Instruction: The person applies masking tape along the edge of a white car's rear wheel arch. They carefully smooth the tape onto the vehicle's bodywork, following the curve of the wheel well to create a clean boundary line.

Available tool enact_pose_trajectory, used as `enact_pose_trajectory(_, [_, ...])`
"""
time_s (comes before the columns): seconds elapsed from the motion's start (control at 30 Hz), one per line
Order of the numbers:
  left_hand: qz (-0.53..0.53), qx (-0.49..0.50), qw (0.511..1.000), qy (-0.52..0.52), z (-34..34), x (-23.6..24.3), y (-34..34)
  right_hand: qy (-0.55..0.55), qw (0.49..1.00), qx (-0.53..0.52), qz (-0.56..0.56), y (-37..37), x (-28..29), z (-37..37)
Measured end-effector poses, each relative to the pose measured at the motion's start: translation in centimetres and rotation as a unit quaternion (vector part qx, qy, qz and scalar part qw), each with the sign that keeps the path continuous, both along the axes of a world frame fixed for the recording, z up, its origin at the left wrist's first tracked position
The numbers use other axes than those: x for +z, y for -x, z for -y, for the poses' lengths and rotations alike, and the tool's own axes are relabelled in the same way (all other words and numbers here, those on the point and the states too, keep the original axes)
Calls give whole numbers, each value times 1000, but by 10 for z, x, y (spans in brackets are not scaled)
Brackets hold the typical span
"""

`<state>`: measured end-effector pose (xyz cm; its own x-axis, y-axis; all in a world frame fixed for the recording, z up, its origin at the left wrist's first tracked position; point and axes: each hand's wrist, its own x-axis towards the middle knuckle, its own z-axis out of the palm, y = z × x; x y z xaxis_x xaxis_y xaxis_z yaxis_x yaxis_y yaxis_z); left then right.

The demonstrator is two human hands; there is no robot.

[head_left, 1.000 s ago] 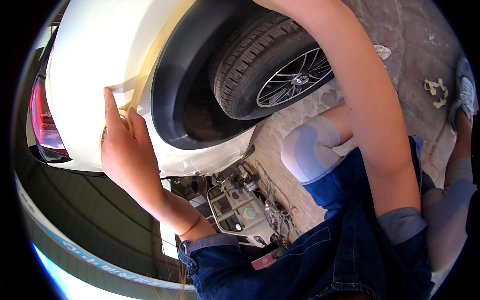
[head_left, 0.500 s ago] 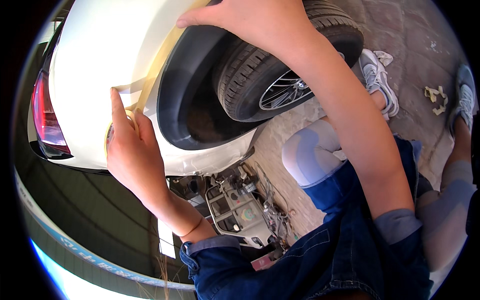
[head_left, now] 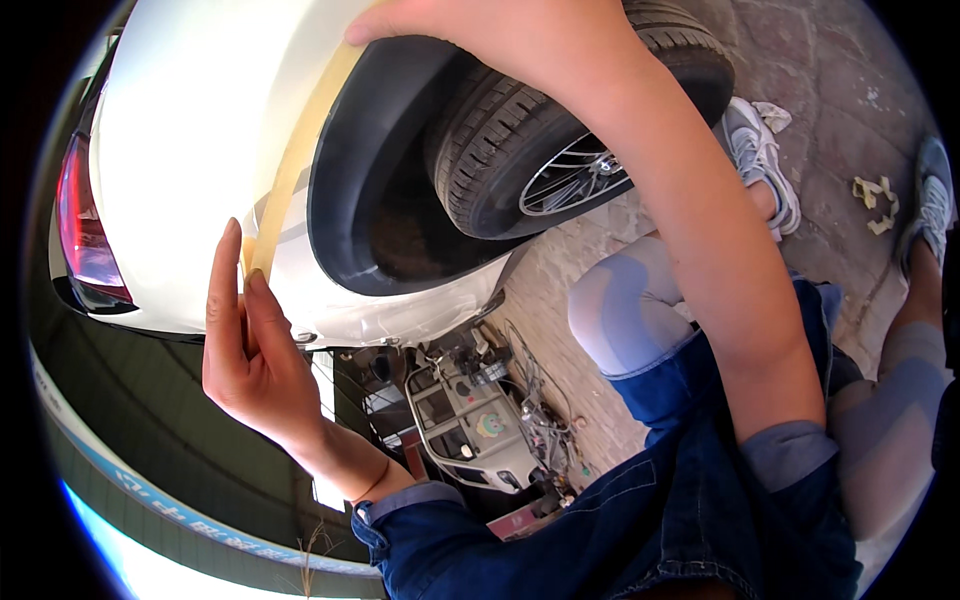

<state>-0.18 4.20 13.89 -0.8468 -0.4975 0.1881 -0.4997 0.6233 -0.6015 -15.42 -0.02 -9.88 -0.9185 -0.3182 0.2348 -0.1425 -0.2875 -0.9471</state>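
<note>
A strip of pale yellow masking tape (head_left: 300, 150) runs along the white car body (head_left: 190, 130), beside the black wheel arch (head_left: 345, 170). Its lower end meets my left hand (head_left: 250, 350), which is closed on the tape roll with the index finger pointing up; the roll itself is mostly hidden by the fingers. At the upper end, my right hand (head_left: 510, 30) lies against the bodywork with its thumb stretched out onto the tape. The rest of its fingers are cut off by the top edge. Inside the arch sits the tyre (head_left: 490, 150).
A red tail light (head_left: 85, 215) is at the left of the car. Below the bumper, a small grey vehicle (head_left: 480, 425) stands farther off. Scraps of tape (head_left: 877, 203) lie on the paved ground (head_left: 810, 120) near a person's shoe (head_left: 932, 190).
My left hand has moved down and away from the panel, drawing a longer, straighter length of tape. My right hand has shifted slightly up and left at the tape's upper end.
</note>
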Motion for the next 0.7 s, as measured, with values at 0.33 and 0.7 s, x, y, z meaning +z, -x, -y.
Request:
enact_pose_trajectory(0.33, [83, -38, 996, 7, 21, 1, -22, -4, 1000, 18, 6, 1, 4, -11])
enact_pose_trajectory(0.7, [99, -68, 990, -75, 25, 17, -65, -46, 997, 56, 10, 4, 15, -26])
